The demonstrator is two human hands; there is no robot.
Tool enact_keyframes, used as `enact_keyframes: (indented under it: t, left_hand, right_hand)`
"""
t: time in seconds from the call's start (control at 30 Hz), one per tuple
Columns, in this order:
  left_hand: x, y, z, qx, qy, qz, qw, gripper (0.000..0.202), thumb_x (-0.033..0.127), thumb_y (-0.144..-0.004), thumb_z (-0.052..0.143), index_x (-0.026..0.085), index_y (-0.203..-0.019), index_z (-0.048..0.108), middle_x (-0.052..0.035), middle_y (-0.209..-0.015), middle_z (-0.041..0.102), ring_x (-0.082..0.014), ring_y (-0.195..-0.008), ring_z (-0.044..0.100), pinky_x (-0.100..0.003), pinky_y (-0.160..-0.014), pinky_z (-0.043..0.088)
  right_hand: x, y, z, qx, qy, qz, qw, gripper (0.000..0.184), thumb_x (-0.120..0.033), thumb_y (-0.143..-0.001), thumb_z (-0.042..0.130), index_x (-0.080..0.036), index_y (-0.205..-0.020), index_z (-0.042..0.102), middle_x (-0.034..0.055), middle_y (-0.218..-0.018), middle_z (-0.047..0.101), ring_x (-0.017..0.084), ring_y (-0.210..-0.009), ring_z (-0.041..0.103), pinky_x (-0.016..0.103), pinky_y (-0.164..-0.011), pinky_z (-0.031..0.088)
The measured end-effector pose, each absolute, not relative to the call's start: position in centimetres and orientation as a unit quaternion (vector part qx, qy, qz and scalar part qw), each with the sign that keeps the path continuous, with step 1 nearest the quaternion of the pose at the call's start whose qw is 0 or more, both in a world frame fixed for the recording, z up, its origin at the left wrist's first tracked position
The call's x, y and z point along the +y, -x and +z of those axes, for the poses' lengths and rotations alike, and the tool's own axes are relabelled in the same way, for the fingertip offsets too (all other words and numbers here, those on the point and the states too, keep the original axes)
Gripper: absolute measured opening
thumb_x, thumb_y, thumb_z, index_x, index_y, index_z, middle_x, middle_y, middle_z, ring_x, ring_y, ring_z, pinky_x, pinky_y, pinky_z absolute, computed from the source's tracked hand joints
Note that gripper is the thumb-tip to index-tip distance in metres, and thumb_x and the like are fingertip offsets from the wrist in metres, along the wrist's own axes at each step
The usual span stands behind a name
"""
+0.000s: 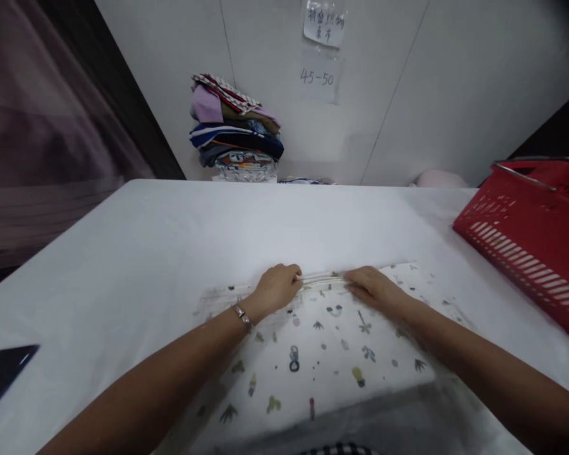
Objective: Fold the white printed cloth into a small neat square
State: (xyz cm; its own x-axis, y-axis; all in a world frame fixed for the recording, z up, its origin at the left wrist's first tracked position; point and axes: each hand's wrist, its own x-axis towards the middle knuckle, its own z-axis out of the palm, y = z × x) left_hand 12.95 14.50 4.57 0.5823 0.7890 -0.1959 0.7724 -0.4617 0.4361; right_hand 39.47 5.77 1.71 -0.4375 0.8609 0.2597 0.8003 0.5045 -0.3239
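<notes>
A white cloth with small printed figures [322, 354] lies flat on the white table [171, 253] in front of me. Both my hands rest on its far folded edge, side by side. My left hand [277, 287], with a bracelet at the wrist, has its fingers curled over the edge. My right hand [372, 287] presses down on the same edge with fingers closed on the fabric.
A red plastic basket [531, 234] stands at the right of the table. A stack of folded cloths [234, 129] sits against the back wall, below paper notes [323, 25]. A dark phone [2, 373] lies at the left edge.
</notes>
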Motion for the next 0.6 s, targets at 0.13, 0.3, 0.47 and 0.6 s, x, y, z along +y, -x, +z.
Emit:
enact_keyframes:
  t: [0.13,0.3,0.47,0.6]
  left_hand:
    - [14.8,-13.9,5.3,0.431,-0.868,-0.043,0.243,0.018,0.024,-0.076,0.049,0.021,-0.079,0.067,-0.0059,-0.087,0.066,-0.0183,-0.078,0.058,-0.027,-0.064,0.040]
    - [15.2,-14.0,5.2,0.422,-0.871,-0.017,0.252,0.017,0.020,-0.074,0.047,0.021,-0.073,0.064,-0.0032,-0.081,0.066,-0.0178,-0.078,0.056,-0.027,-0.062,0.038]
    - [14.6,-13.9,4.4,0.411,-0.894,0.033,0.178,0.013,0.016,-0.076,0.046,0.019,-0.071,0.058,-0.0047,-0.075,0.063,-0.0210,-0.081,0.055,-0.032,-0.068,0.039]
    - [13.5,-14.2,3.9,0.363,-0.927,0.063,0.072,0.015,0.010,-0.079,0.042,0.017,-0.078,0.055,-0.0086,-0.077,0.062,-0.0244,-0.085,0.055,-0.039,-0.078,0.038]
  right_hand:
    - [6.1,-39.0,1.4,-0.840,0.499,0.086,0.193,0.027,-0.028,-0.092,0.041,-0.022,-0.116,0.053,0.0080,-0.106,0.063,0.021,-0.096,0.056,0.040,-0.085,0.046]
    - [6.4,-37.9,1.3,-0.836,0.510,0.092,0.182,0.030,-0.031,-0.092,0.043,-0.022,-0.117,0.054,0.0083,-0.109,0.063,0.022,-0.099,0.056,0.041,-0.088,0.045]
    - [6.7,-37.1,1.8,-0.808,0.555,0.116,0.160,0.029,-0.033,-0.091,0.044,-0.020,-0.114,0.056,0.0087,-0.107,0.064,0.022,-0.097,0.058,0.040,-0.087,0.045]
    - [7.3,-36.8,2.2,-0.800,0.565,0.140,0.143,0.029,-0.034,-0.092,0.042,-0.020,-0.112,0.058,0.0083,-0.104,0.065,0.022,-0.094,0.058,0.038,-0.085,0.045]
